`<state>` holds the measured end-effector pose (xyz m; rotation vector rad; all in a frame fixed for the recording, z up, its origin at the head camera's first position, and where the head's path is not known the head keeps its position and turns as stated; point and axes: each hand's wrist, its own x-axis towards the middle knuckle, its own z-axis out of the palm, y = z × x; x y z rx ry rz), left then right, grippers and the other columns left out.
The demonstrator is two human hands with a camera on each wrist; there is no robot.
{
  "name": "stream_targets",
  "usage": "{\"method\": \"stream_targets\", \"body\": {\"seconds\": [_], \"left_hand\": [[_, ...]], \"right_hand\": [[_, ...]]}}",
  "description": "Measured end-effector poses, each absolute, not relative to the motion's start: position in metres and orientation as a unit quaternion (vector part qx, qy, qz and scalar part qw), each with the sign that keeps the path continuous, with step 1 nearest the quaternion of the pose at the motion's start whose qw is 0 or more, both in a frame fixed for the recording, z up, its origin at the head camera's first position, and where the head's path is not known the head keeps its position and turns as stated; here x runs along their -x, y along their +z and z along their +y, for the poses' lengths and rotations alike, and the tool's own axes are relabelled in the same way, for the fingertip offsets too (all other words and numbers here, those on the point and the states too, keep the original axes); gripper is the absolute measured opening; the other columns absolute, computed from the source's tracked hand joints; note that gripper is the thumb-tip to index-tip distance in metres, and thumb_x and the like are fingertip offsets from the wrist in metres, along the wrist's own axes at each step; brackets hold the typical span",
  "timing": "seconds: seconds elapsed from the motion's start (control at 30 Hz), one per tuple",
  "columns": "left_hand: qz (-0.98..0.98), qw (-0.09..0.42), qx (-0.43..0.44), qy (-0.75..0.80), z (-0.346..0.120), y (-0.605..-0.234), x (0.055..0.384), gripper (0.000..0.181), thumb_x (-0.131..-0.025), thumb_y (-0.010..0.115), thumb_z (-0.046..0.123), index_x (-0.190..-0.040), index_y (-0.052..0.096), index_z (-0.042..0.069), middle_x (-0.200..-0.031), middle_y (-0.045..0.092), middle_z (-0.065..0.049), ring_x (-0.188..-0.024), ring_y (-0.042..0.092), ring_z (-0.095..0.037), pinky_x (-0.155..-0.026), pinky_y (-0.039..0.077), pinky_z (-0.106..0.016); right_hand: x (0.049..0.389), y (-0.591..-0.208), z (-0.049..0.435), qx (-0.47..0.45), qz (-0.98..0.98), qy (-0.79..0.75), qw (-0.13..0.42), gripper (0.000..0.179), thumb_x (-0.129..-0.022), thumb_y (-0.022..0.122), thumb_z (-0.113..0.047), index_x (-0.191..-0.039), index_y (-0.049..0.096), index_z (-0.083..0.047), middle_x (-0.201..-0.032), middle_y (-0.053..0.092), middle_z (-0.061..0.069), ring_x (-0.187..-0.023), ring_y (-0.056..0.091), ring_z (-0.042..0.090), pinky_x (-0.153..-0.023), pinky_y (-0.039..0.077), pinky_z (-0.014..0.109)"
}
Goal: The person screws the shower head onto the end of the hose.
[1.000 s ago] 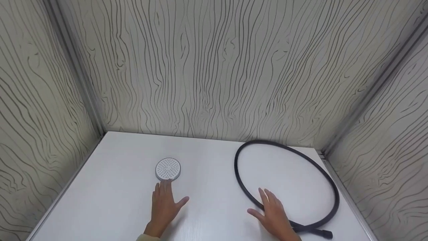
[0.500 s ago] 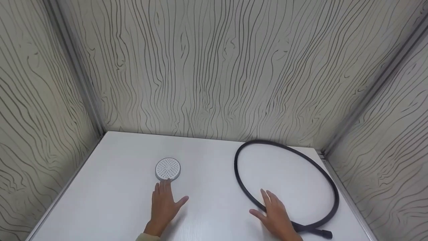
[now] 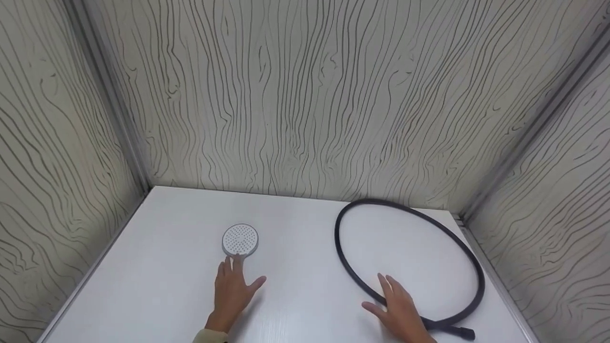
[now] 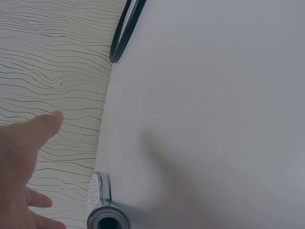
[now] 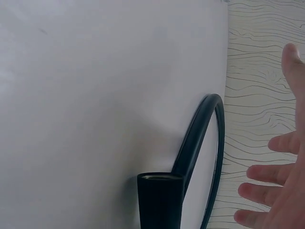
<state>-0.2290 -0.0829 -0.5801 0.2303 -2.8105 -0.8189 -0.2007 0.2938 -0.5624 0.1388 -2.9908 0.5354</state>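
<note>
A round handheld shower head [image 3: 240, 239] with a white, dotted face lies face up on the left part of the table. My left hand [image 3: 232, 291] hovers over its handle with fingers spread, hiding most of it; in the left wrist view the handle's hollow end [image 4: 108, 222] shows below the hand. On the right, a black hose [image 3: 339, 238] lies in a large loop, its ends crossing near the front. Above the loop's near side is my right hand [image 3: 398, 310], thumb and fingers apart, holding nothing. One hose end fitting [image 5: 161, 200] appears large in the right wrist view.
The white table [image 3: 290, 247] is bounded at the back by a wood-grain patterned wall [image 3: 295, 105]. Similar panels rise on the left [image 3: 43, 157] and right [image 3: 567, 209], with grey metal posts in the corners.
My right hand has drifted slightly right and toward me. My left hand has shifted a little, its fingers still spread. The shower head and hose lie as before.
</note>
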Motion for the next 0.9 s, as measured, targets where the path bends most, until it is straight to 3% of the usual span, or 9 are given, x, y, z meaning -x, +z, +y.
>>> {"method": "stream_targets", "body": {"seconds": [0.9], "left_hand": [[-0.950,0.073,-0.107,-0.283,-0.090,-0.587,0.230,0.087,-0.074,0.067,0.049,-0.134,0.032,-0.003,-0.125,0.044,-0.030,-0.114,0.043,-0.045,-0.092,0.042,-0.057]], "right_hand": [[0.199,-0.573,0.309,0.025,-0.978,0.196,-0.071,0.090,-0.069,0.053,-0.071,-0.135,0.038,-0.011,-0.135,0.043,0.019,-0.123,0.041,0.040,-0.096,0.038,0.060]]}}
